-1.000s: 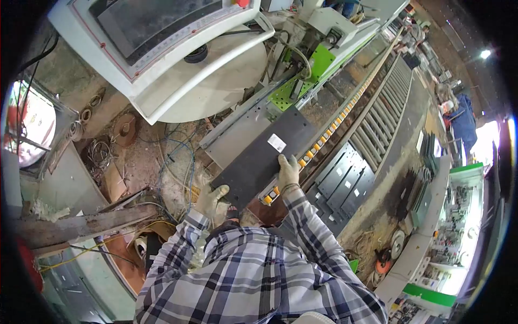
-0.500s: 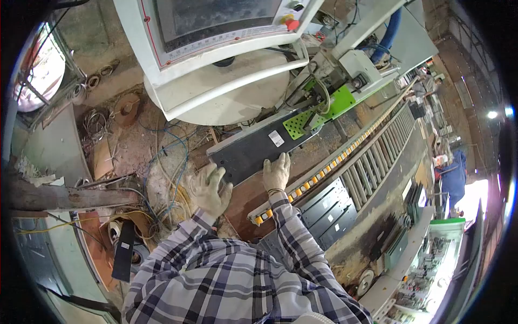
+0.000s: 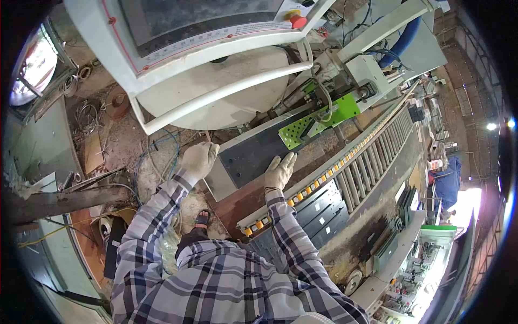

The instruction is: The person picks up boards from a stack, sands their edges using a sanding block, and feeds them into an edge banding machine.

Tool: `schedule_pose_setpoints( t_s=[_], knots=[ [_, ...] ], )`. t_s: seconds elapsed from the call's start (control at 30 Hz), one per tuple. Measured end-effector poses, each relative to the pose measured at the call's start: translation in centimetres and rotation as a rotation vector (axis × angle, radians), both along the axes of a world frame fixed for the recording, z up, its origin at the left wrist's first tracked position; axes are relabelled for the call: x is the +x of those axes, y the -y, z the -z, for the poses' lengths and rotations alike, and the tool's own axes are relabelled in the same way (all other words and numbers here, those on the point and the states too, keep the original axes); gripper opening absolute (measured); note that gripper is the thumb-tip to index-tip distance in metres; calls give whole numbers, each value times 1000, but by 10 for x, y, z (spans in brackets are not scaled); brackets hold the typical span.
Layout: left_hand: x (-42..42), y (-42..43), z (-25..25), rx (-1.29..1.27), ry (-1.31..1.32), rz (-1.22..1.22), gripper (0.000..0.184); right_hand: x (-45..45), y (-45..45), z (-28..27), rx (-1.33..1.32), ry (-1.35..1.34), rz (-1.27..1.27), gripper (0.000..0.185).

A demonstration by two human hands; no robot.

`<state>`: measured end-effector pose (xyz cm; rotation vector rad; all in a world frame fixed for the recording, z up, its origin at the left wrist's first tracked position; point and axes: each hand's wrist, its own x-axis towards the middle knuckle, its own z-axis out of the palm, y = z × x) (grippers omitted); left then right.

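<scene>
A long dark panel [image 3: 252,160] lies flat on the pale bed [image 3: 218,182] of a machine, its far end under a green perforated plate [image 3: 318,123]. My left hand [image 3: 198,161], in a light glove, is at the panel's back left corner with its fingers curled together; nothing shows in them. Whether it touches the corner I cannot tell. Also gloved, my right hand [image 3: 279,171] lies along the panel's near long edge, fingers stretched out.
A control box [image 3: 189,70] with a screen and red button [image 3: 298,21] overhangs the machine, a white rail below it. On my right run a strip of yellow rollers [image 3: 307,191], a roller conveyor [image 3: 372,156] and stacked dark panels [image 3: 318,216]. A person in blue [image 3: 448,178] stands far right.
The dark panel has slid forward and right under the green plate; its white label no longer shows, and bare bed appears behind it. My left hand's spread fingers have curled; my right stays at the edge.
</scene>
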<state>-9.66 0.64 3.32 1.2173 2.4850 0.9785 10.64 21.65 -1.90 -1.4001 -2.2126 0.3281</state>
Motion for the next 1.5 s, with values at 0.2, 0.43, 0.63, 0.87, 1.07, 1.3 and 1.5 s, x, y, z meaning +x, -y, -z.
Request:
schedule_pose_setpoints(
  t_s=[0.2, 0.43, 0.63, 0.87, 1.07, 1.3, 1.5],
  knots=[
    [4, -2, -6, -40, 0, -54, 45, -6, -35, 8, -66, -104, 82, 61],
    [0, 0, 5, -3, -104, -32, 44, -9, -94, 20, 44, -314, 94, 50],
    [-8, 6, 14, -192, -164, -22, 63, 4, -71, 10, 54, -547, 299, 39],
    [-44, 24, 36, -278, -86, -47, 76, 182, 56, -4, -139, -771, 186, 37],
    [-95, 44, 52, -279, 71, -17, 81, 393, 85, 163, -652, -293, 796, 44],
    [-157, 79, 30, -558, -252, -158, 62, 544, 18, 291, -1030, 180, 666, 59],
    [-151, 85, 4, -436, -314, -301, 67, 576, -54, 397, -978, 171, 741, 77]
  ],
)
